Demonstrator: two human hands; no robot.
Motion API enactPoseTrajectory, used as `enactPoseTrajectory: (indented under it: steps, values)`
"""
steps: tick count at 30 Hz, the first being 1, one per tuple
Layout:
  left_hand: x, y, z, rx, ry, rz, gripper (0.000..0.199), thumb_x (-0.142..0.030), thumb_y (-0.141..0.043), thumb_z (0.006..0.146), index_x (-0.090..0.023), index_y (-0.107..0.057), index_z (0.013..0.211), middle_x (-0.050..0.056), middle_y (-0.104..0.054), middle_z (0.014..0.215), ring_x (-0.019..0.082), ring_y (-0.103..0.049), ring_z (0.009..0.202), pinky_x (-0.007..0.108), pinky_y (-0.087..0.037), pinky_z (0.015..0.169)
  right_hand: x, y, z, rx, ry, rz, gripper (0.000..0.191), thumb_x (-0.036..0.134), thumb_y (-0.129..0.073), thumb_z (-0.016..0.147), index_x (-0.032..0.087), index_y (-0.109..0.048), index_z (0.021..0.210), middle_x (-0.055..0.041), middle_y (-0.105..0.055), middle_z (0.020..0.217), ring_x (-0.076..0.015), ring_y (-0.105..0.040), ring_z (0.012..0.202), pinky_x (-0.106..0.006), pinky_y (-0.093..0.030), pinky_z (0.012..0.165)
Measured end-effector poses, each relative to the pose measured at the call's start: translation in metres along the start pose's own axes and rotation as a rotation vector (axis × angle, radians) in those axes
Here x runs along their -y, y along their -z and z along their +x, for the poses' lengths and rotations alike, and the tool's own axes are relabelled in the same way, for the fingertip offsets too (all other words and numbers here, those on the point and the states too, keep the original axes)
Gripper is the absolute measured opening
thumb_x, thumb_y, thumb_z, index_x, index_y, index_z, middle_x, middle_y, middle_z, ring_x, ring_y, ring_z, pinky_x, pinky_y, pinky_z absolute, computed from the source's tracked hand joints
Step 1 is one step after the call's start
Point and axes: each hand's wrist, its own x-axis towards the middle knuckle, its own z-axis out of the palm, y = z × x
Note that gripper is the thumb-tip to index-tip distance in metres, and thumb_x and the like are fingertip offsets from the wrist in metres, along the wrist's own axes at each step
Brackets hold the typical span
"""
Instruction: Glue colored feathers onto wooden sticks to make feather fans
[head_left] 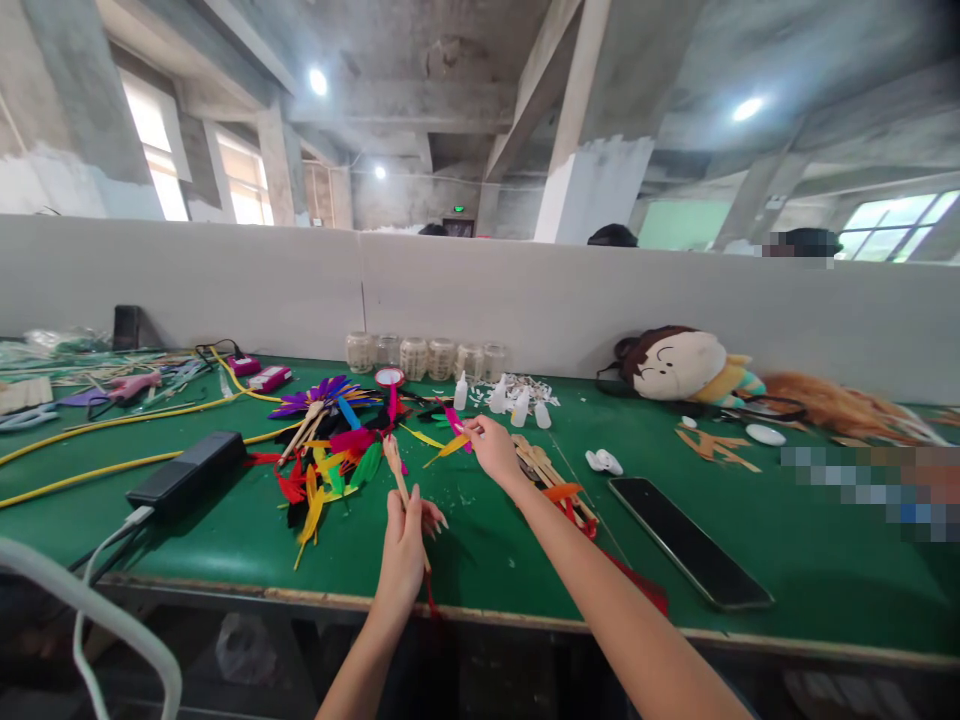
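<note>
My left hand (406, 540) is closed around a slim wooden stick (395, 462), which tilts upward; a red cord hangs from its lower end. To its right, my right hand (495, 452) pinches a magenta and a yellow feather (448, 450) between thumb and fingers. Left of both hands lies a loose pile of red, yellow, green and black feathers (330, 470). Behind that pile rests a fan of purple feathers (322, 395) on wooden sticks. More wooden sticks (551, 475) with orange and red pieces lie beside my right forearm, which partly hides them.
Several glass jars (414, 358) line the partition, with small squeeze bottles (520, 408) before them. A black phone (690, 540), white earbud case (604, 461) and stuffed doll (679, 365) are at right. A black power adapter (187, 468) and yellow cable (112, 482) lie left.
</note>
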Motion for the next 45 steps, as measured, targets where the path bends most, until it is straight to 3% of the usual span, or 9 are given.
enactPoseTrajectory:
  steps: [6, 10, 13, 15, 19, 27, 33, 38, 45]
  values:
    - [0.005, 0.002, 0.001, 0.004, 0.065, -0.028, 0.04, -0.059, -0.045, 0.073, -0.022, -0.029, 0.072, -0.013, -0.032, 0.046, 0.003, -0.025, 0.033, 0.016, -0.023, 0.034, -0.018, 0.021, -0.033, 0.085, 0.063, 0.075, 0.022, 0.022, -0.044, 0.08, 0.019, -0.057, 0.096, -0.0041, -0.066, 0.083, -0.0155, -0.059, 0.073, -0.026, -0.041, 0.065]
    - [0.01, 0.002, 0.006, -0.012, 0.052, 0.058, 0.036, -0.053, -0.048, 0.073, -0.022, -0.029, 0.071, -0.012, -0.033, 0.049, 0.004, -0.03, 0.036, 0.016, -0.024, 0.036, -0.021, 0.015, -0.041, 0.168, 0.081, 0.128, 0.025, 0.022, -0.052, 0.074, 0.016, -0.063, 0.096, -0.0083, -0.067, 0.09, -0.0183, -0.06, 0.08, -0.028, -0.043, 0.069]
    - [0.015, -0.001, 0.013, -0.05, -0.09, 0.187, 0.038, -0.05, -0.057, 0.067, -0.022, -0.031, 0.072, -0.006, -0.044, 0.062, 0.008, -0.046, 0.051, 0.02, -0.037, 0.048, -0.017, 0.011, -0.045, 0.227, 0.101, 0.164, 0.02, 0.027, -0.056, 0.072, 0.016, -0.068, 0.084, -0.0075, -0.068, 0.086, -0.0198, -0.06, 0.08, -0.029, -0.043, 0.07]
    - [0.016, -0.003, 0.018, -0.152, -0.237, 0.374, 0.037, -0.047, -0.059, 0.065, -0.021, -0.035, 0.074, -0.002, -0.046, 0.071, 0.014, -0.051, 0.066, 0.027, -0.042, 0.058, -0.014, 0.012, -0.048, 0.253, 0.108, 0.183, 0.021, 0.03, -0.056, 0.072, 0.016, -0.069, 0.082, -0.0078, -0.069, 0.084, -0.02, -0.06, 0.078, -0.029, -0.043, 0.069]
    - [0.018, -0.003, 0.026, -0.321, -0.467, 0.725, 0.034, -0.044, -0.06, 0.066, -0.02, -0.039, 0.075, 0.001, -0.044, 0.074, 0.023, -0.051, 0.083, 0.04, -0.041, 0.074, -0.012, 0.016, -0.053, 0.3, 0.132, 0.218, 0.021, 0.032, -0.056, 0.072, 0.015, -0.069, 0.076, -0.0068, -0.068, 0.079, -0.0187, -0.059, 0.073, -0.028, -0.042, 0.067]
    - [0.018, -0.002, 0.022, 0.04, -0.296, 0.728, 0.024, -0.038, -0.054, 0.072, -0.021, -0.038, 0.077, 0.0, -0.057, 0.069, 0.015, -0.054, 0.059, 0.025, -0.039, 0.054, -0.017, 0.017, -0.053, 0.293, 0.124, 0.342, 0.018, 0.027, -0.051, 0.075, 0.016, -0.065, 0.072, -0.0026, -0.063, 0.068, -0.0141, -0.055, 0.064, -0.026, -0.04, 0.061]
    - [0.008, -0.006, 0.016, 0.044, -0.289, 0.621, 0.023, -0.033, -0.05, 0.073, -0.023, -0.031, 0.065, -0.006, -0.048, 0.053, 0.014, -0.054, 0.05, 0.021, -0.036, 0.048, -0.016, 0.006, -0.058, 0.266, 0.015, 0.455, 0.035, 0.045, -0.04, 0.081, 0.016, -0.06, 0.087, -0.0031, -0.063, 0.072, -0.0123, -0.055, 0.059, -0.025, -0.042, 0.055]
    - [0.006, -0.007, 0.013, 0.087, -0.279, 0.581, 0.021, -0.033, -0.048, 0.075, -0.023, -0.031, 0.066, -0.006, -0.049, 0.052, 0.015, -0.057, 0.051, 0.022, -0.038, 0.047, -0.012, -0.005, -0.067, 0.353, -0.06, 0.469, 0.051, 0.06, -0.038, 0.076, 0.018, -0.052, 0.05, 0.0017, -0.048, 0.041, -0.0106, -0.045, 0.037, -0.025, -0.038, 0.044]
    - [0.009, -0.007, 0.016, 0.033, -0.284, 0.485, 0.024, -0.034, -0.052, 0.073, -0.023, -0.033, 0.063, -0.007, -0.044, 0.05, 0.015, -0.058, 0.054, 0.023, -0.042, 0.049, -0.011, 0.001, -0.057, 0.167, -0.146, 0.456, 0.059, 0.065, -0.034, 0.075, 0.021, -0.05, 0.038, 0.0023, -0.038, 0.03, -0.013, -0.046, 0.038, -0.027, -0.04, 0.052]
